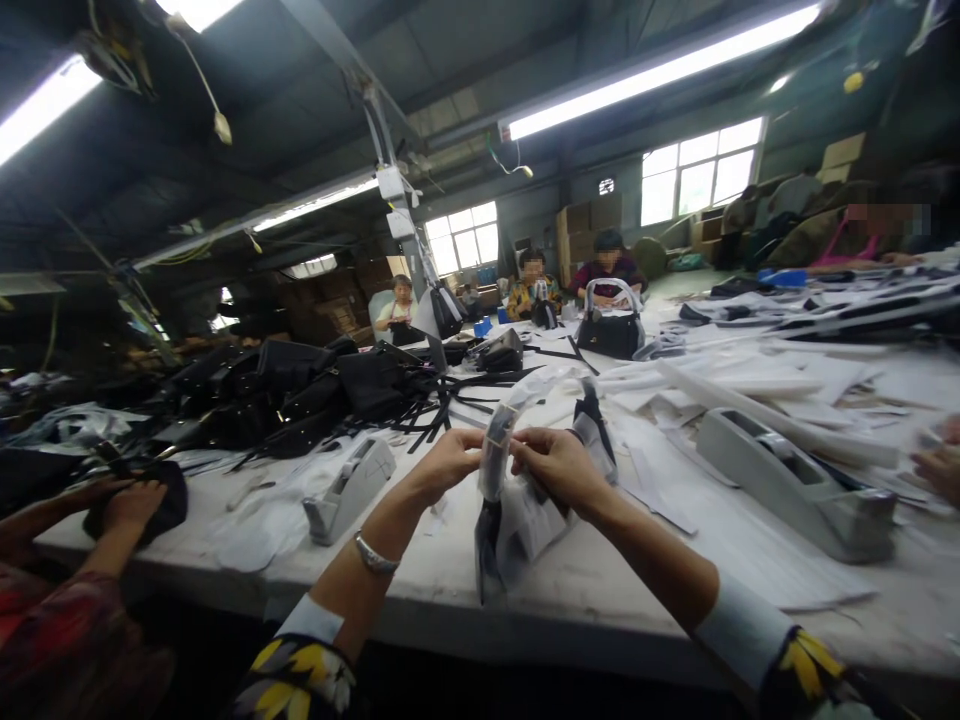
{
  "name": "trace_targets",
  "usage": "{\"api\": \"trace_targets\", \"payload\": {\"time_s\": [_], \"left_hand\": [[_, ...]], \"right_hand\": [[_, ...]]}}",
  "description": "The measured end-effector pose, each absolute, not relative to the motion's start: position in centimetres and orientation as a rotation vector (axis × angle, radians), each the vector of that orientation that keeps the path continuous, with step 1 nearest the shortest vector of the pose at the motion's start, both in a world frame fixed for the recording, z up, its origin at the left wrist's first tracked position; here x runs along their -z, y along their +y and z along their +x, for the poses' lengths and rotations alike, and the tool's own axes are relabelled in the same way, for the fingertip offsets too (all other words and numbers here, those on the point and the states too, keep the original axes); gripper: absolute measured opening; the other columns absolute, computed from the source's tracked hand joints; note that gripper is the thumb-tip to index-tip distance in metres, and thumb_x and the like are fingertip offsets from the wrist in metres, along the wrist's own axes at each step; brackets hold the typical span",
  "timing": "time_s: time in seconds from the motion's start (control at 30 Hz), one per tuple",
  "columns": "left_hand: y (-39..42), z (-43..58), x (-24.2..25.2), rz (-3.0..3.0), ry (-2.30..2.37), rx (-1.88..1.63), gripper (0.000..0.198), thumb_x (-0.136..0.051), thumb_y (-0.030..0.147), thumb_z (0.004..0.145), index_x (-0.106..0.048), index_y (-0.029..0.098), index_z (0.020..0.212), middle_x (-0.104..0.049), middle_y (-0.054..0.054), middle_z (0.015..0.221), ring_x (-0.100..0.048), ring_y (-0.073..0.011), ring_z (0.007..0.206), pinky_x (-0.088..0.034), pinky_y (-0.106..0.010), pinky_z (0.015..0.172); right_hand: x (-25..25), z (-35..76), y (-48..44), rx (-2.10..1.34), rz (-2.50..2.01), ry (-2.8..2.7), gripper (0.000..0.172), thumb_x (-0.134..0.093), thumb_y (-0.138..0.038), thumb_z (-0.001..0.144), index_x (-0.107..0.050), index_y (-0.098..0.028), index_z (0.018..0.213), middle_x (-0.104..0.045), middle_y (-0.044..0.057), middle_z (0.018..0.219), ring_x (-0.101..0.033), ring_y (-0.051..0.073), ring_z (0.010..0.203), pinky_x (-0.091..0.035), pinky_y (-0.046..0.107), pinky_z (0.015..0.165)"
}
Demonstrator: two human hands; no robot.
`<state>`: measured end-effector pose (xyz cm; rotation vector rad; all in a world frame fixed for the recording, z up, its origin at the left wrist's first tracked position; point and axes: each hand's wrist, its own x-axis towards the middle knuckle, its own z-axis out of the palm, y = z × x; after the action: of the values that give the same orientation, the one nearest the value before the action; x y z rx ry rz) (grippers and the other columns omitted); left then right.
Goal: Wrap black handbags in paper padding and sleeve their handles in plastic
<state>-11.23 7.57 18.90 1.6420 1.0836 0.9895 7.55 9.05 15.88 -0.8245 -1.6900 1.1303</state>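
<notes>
Glossy plastic film around the bag handle; smooth, matt plastic tape dispenser at right

The person's sleeves are black with a yellow-and-white floral print, the cuffs pale blue. The bag is black, its wrapping whitish; 2 tape dispensers are grey, the desk off-white.

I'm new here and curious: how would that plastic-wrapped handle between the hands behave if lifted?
The handle probably keeps its shape, since it stands in an arch above the bag. Its shiny clear wrapping may make it slippery. Being slim, it seems likely to feel light.
</notes>
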Motion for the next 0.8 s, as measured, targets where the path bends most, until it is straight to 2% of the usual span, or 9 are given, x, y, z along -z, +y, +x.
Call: {"api": "trace_targets", "payload": {"time_s": [0.13,0.27,0.3,0.37,0.43,0.47,0.53,0.67,0.8], "left_hand": [[6.6,-12.5,-17.7,1.515,1.05,-1.058,0.028,-0.081,0.04,0.073,-0.077,0.013,0.08,-0.072,-0.004,0.079,-0.061,-0.0177,0.076,-0.045,-0.027,0.074],[4.6,-14.1,-15.3,1.279,0.944,-1.237,0.017,-0.073,0.036,0.083,-0.074,0.019,0.084,-0.072,-0.004,0.095,-0.064,-0.0181,0.093,-0.049,-0.029,0.089],[4.0,-14.3,-14.6,1.207,0.908,-1.284,0.014,-0.072,0.034,0.085,-0.073,0.019,0.084,-0.072,-0.004,0.098,-0.064,-0.0178,0.096,-0.05,-0.03,0.092],[3.2,-14.3,-13.3,1.065,0.817,-1.368,0.011,-0.072,0.029,0.085,-0.071,0.018,0.084,-0.071,-0.004,0.097,-0.065,-0.0172,0.098,-0.05,-0.031,0.095],[2.6,-13.9,-12.4,0.951,0.723,-1.437,0.01,-0.072,0.027,0.084,-0.07,0.017,0.083,-0.071,-0.004,0.094,-0.066,-0.0174,0.099,-0.05,-0.033,0.097],[2.4,-13.7,-12.1,0.899,0.678,-1.471,0.01,-0.072,0.026,0.083,-0.069,0.017,0.081,-0.071,-0.003,0.092,-0.066,-0.0179,0.099,-0.05,-0.034,0.098],[2.3,-13.1,-11.9,0.821,0.607,-1.532,0.011,-0.071,0.026,0.083,-0.067,0.017,0.077,-0.07,-0.002,0.087,-0.066,-0.0181,0.1,-0.05,-0.035,0.099],[2.1,-12.5,-12.1,0.763,0.514,-1.588,0.012,-0.068,0.026,0.083,-0.064,0.018,0.075,-0.065,0.001,0.08,-0.065,-0.0156,0.098,-0.05,-0.033,0.099],[1.8,-12.6,-12.1,0.805,0.517,-1.577,0.011,-0.071,0.028,0.08,-0.067,0.018,0.077,-0.065,0.001,0.083,-0.064,-0.013,0.09,-0.053,-0.025,0.084]], "right_hand": [[-14.4,8.0,8.2,-1.185,-0.793,-1.616,0.037,-0.062,-0.049,0.088,-0.071,-0.015,0.101,-0.07,0.003,0.073,-0.047,0.007,0.042,-0.036,0.019,0.041],[-12.1,8.6,5.9,-1.273,-0.711,-1.502,0.042,-0.068,-0.04,0.086,-0.061,-0.022,0.123,-0.067,0.0,0.075,-0.053,0.009,0.053,-0.043,0.02,0.048],[-11.5,8.6,5.2,-1.288,-0.683,-1.472,0.041,-0.07,-0.037,0.085,-0.061,-0.023,0.123,-0.069,0.001,0.083,-0.056,0.01,0.057,-0.045,0.02,0.051],[-10.5,8.3,4.0,-1.314,-0.619,-1.39,0.033,-0.072,-0.033,0.083,-0.064,-0.025,0.114,-0.068,0.006,0.113,-0.062,0.01,0.068,-0.05,0.021,0.059],[-9.7,8.0,3.1,-1.3,-0.573,-1.334,0.019,-0.073,-0.032,0.083,-0.067,-0.022,0.098,-0.055,0.007,0.139,-0.066,0.013,0.083,-0.055,0.025,0.071],[-9.3,7.8,2.8,-1.279,-0.568,-1.328,0.015,-0.073,-0.031,0.083,-0.068,-0.021,0.092,-0.052,0.008,0.142,-0.067,0.015,0.089,-0.055,0.027,0.077],[-8.7,7.7,2.4,-1.228,-0.58,-1.347,0.011,-0.07,-0.031,0.086,-0.071,-0.021,0.089,-0.054,0.008,0.14,-0.066,0.02,0.103,-0.054,0.03,0.088],[-8.2,8.0,2.0,-1.184,-0.526,-1.423,0.017,-0.061,-0.026,0.093,-0.074,-0.026,0.103,-0.056,0.007,0.14,-0.055,0.025,0.127,-0.048,0.036,0.104],[-8.5,7.9,1.9,-1.175,-0.379,-1.523,0.032,-0.053,-0.016,0.094,-0.071,-0.029,0.116,-0.051,0.006,0.146,-0.052,0.026,0.131,-0.053,0.036,0.1]]}}
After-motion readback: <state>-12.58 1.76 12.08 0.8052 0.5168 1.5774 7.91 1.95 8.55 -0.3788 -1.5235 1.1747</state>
